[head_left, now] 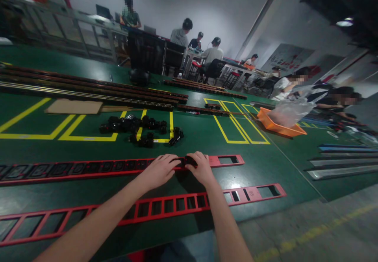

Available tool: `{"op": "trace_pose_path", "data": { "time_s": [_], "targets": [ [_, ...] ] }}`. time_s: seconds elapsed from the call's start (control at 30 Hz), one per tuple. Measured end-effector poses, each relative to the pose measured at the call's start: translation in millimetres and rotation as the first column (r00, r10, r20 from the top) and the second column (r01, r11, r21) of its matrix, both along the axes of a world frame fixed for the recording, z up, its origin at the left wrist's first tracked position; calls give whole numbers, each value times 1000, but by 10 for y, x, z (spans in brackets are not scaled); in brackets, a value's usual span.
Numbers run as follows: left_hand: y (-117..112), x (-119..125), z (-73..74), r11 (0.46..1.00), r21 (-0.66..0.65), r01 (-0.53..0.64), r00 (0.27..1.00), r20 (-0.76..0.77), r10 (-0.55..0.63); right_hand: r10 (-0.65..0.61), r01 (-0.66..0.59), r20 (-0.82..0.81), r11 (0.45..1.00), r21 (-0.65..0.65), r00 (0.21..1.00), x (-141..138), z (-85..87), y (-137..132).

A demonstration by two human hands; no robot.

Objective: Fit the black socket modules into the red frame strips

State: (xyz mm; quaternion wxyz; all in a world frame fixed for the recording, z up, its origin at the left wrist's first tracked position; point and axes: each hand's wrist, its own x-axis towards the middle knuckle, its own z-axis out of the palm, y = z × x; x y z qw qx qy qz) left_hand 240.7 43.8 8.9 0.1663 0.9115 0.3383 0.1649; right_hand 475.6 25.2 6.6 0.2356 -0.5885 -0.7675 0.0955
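Note:
Both my hands rest on a long red strip (224, 160) lying on the green floor mat. My left hand (161, 169) and my right hand (201, 166) press together on a small black socket module (188, 161) set in one of the strip's slots, fingers curled over it. To the left, the strip's slots hold a row of black modules (71, 168); to the right its slots are bare. A second red strip (251, 194) with bare slots lies nearer to me, under my forearms.
A heap of loose black modules (132, 125) lies beyond the strip among yellow floor lines. Long dark rails (88, 91) run at the back left. An orange tray (277, 127) with a plastic bag is at the right, grey strips (339, 162) further right. Several people sit at desks behind.

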Motion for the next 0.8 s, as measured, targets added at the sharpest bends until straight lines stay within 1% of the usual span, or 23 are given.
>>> {"op": "trace_pose_path", "data": {
  "time_s": [0.3,0.53,0.63,0.8],
  "targets": [
    [14,-11,-56,1000,12,-1,1000,27,1,-9,9,0,1000,-13,1000,-9,50,-49],
    [13,-19,-91,1000,-14,-14,999,29,14,-2,2,20,1000,4,1000,-14,112,-84],
    [11,-21,-89,1000,-18,-21,999,24,21,-5,5,12,1000,12,1000,-11,103,-79],
    [4,-21,-59,999,-26,-20,1000,21,21,-45,45,-10,999,-20,999,-6,61,-53]
  ]
}}
